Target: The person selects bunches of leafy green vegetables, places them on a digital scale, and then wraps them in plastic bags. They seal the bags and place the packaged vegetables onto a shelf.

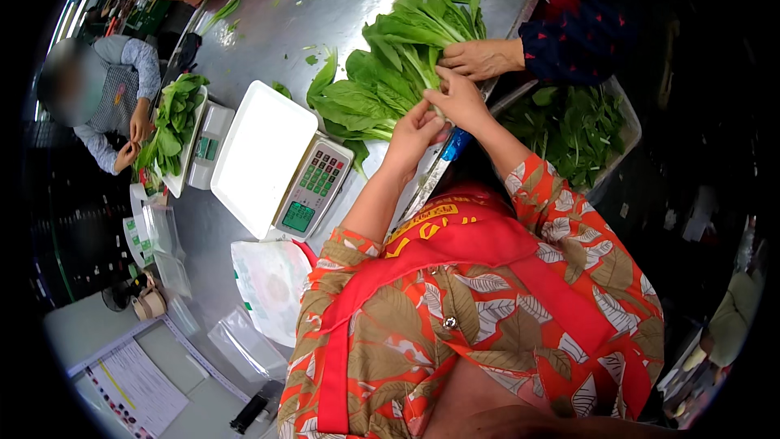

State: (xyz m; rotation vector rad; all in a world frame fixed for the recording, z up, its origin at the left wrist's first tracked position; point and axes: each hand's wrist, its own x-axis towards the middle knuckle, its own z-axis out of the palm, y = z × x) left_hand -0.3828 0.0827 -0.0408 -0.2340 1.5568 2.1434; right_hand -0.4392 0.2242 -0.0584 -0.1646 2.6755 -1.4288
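On the metal table's front edge lies a pile of leafy green vegetables (372, 88), leaves fanned to the left and stem ends towards me. My right hand (458, 100) pinches the pale stems of one bunch between thumb and fingers. Close beside it, my left hand (414, 134) has thumb and forefinger together on the stem ends; what exactly lies between its fingertips is partly hidden. A co-worker's hand (484, 60) in a dark patterned sleeve rests on the upper greens, almost touching my right hand.
Left of the greens stands a digital scale (268, 158) with a white tray. Clear plastic bags (250, 344) and a white bag (272, 292) lie nearer me. A bin of leaves (579, 128) is at right. Another person handles greens (177, 122) on a second scale across the table (244, 30).
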